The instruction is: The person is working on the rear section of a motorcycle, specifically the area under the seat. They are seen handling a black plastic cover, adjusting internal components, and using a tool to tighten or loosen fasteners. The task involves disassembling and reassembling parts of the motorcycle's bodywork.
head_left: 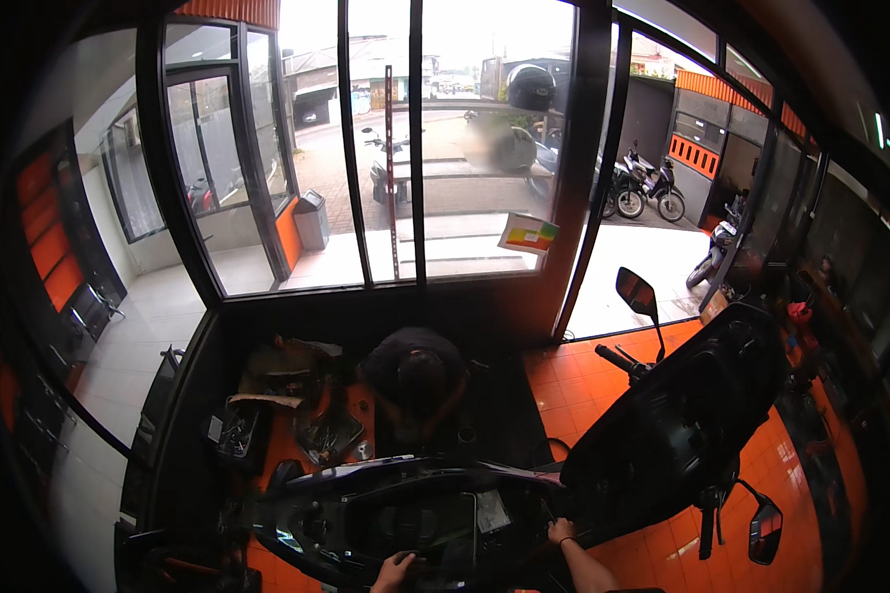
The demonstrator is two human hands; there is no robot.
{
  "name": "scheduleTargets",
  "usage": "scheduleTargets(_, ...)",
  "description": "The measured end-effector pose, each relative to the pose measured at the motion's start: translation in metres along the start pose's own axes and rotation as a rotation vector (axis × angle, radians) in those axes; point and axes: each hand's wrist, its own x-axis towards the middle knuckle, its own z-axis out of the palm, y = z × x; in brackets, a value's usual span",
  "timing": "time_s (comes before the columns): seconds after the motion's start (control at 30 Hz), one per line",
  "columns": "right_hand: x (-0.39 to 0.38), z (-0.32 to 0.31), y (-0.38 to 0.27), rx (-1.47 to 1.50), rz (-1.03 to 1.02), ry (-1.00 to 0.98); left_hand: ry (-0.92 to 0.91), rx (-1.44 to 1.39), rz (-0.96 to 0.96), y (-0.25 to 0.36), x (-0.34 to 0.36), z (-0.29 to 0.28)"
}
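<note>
Head view: a dark, glossy-bodied scooter (277,516) lies lengthwise across the lower part, its open black under-seat compartment (415,524) directly in front of the person's two bare hands. The left hand (396,571) is at the compartment's near edge, with the cavity just beyond its fingertips; its fingers are bent, but whether they grasp anything I cannot tell. Farther right, the right hand (562,534) is at the right end of the opening, just short of the large black raised seat (672,425). Its fingers are curled and point away from the person into the dark bodywork; I cannot tell whether they clasp something there. Between the hands, nearer the right, a pale grey rectangular piece (491,511) sits in the compartment, apart from both. Across the scooter, a co-worker in a dark top (415,371) bends low. To that person's left, a shallow tray of small parts (331,457) rests on the orange tiled floor (583,390).
</note>
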Motion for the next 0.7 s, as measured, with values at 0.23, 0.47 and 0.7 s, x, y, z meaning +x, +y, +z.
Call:
scheduleTargets(0.23,0.040,-0.001,0.006,0.017,-0.111,0.103,0.124,-0.271,0.057,-0.031,0.008,-0.029)
scheduleTargets(0.47,0.053,-0.066,-0.023,0.055,-0.414,0.241,0.310,-0.053,0.209,-0.026,0.008,0.006)
scheduleTargets(0.7,0.121,-0.068,-0.040,0.060,-0.630,0.214,0.610,0.466,0.249,-0.030,0.016,0.048)
